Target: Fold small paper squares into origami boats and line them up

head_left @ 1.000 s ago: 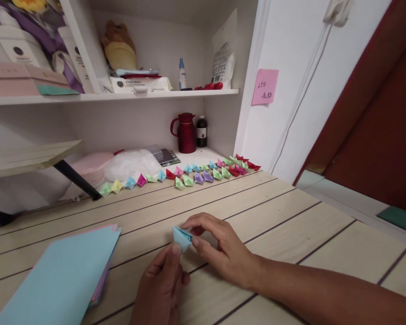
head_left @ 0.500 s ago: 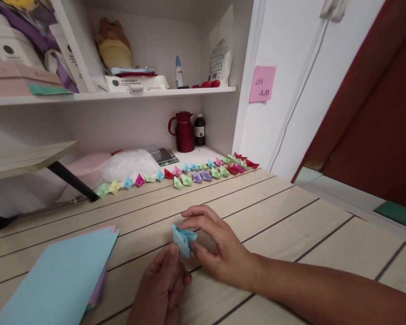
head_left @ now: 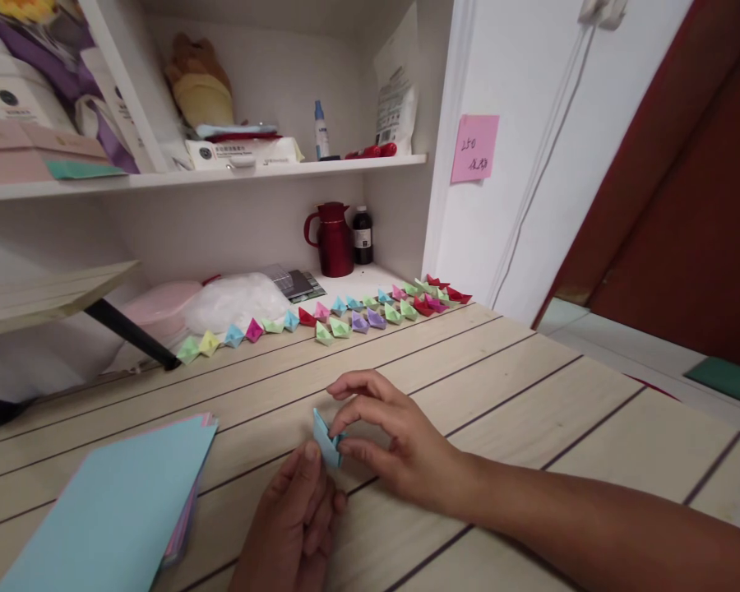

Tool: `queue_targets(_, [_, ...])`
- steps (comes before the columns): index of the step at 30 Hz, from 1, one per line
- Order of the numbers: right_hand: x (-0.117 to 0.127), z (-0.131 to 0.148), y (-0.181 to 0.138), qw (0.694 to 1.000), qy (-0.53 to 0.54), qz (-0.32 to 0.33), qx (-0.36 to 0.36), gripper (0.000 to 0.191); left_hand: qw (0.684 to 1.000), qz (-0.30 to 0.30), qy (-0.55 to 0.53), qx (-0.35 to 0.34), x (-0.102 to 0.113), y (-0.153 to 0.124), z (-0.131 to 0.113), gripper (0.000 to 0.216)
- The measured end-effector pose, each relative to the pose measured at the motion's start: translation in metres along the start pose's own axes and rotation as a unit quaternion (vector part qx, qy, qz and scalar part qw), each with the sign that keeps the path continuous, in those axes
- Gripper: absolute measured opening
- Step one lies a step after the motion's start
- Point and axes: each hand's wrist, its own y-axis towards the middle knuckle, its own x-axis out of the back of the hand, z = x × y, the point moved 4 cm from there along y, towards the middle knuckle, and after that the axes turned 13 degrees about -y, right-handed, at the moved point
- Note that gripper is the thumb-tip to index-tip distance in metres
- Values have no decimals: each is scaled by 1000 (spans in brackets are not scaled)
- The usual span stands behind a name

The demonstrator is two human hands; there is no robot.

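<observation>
A small blue folded-paper boat (head_left: 326,439) stands tilted between my two hands, above the wooden tabletop (head_left: 506,386). My left hand (head_left: 302,501) pinches its lower end between thumb and fingers. From the right, my right hand (head_left: 395,440) has its thumb and a fingertip at the boat's open side, the other fingers curved above. The fingertips partly hide that side of the paper. To the left lies a stack of coloured paper with a blue sheet (head_left: 117,493) on top.
Several small paper boats (head_left: 339,327) in many colours line the table's back edge. Behind them are a clear plastic bag (head_left: 238,304), a red jug (head_left: 334,240) and a dark bottle (head_left: 363,237). A small raised stand (head_left: 55,296) with black legs is at left.
The blue paper boat has turned, now showing narrower and more edge-on. My right fingers have closed in on its open side, while my left hand keeps its pinch.
</observation>
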Motion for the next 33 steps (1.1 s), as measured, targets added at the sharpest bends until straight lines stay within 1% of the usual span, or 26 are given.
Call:
queue_targets(2, [0, -1, 0, 1000, 8, 2, -1, 17, 1000, 1, -4, -7, 1, 1, 0, 39])
queue_targets(6, [-2, -2, 1, 1000, 20, 2, -4, 20, 1000, 10, -8, -13, 3, 1, 0, 36])
queue_targets(11, [2, -1, 2, 1000, 21, -11, -15, 10, 1000, 21, 19, -12, 1, -2, 2, 33])
queue_targets(13, [4, -2, 3, 1000, -4, -10, -22, 11, 998, 21, 49, -37, 0, -1, 1, 33])
queue_targets(15, [7, -4, 3, 998, -57, -6, -9, 13, 988, 12, 124, -90, 1, 1, -5, 32])
queue_targets(16, [8, -5, 3, 996, -88, -3, 4, 12, 974, -1, 184, -129, 2, 2, -9, 36])
queue_targets(17, [8, -6, 3, 993, -119, -1, 19, 12, 950, -19, 253, -183, 4, 4, -15, 41])
queue_targets(18, [9, -7, 3, 989, -148, 2, 33, 10, 911, -34, 330, -245, 6, 4, -21, 45])
queue_targets(19, [9, -8, 3, 984, -172, 6, 43, 10, 859, -50, 399, -317, 6, 4, -27, 46])
queue_targets(20, [9, -8, 3, 980, -192, 10, 51, 9, 800, -51, 456, -387, 6, 4, -31, 44])
queue_targets(21, [8, -9, 3, 976, -207, 16, 57, 9, 746, -41, 504, -433, 6, 4, -32, 41])
queue_targets(22, [7, -9, 3, 974, -219, 23, 61, 9, 700, -28, 540, -467, 6, 4, -31, 38])
queue_targets(23, [6, -8, 2, 972, -225, 32, 65, 10, 668, -9, 570, -479, 7, 5, -29, 37])
queue_targets(24, [4, -8, 2, 971, -228, 40, 68, 10, 648, 8, 593, -477, 7, 6, -27, 37])
queue_targets(25, [2, -7, 1, 970, -226, 49, 69, 11, 637, 19, 609, -472, 8, 7, -24, 37])
queue_targets(27, [-1, -7, -1, 972, -218, 63, 67, 11, 627, 40, 628, -459, 8, 8, -21, 35])
queue_targets(29, [-4, -7, -2, 974, -207, 71, 62, 10, 625, 52, 631, -456, 6, 6, -19, 31])
queue_targets(33, [-5, -8, -3, 978, -192, 72, 48, 9, 637, 67, 608, -469, -4, 2, -18, 21])
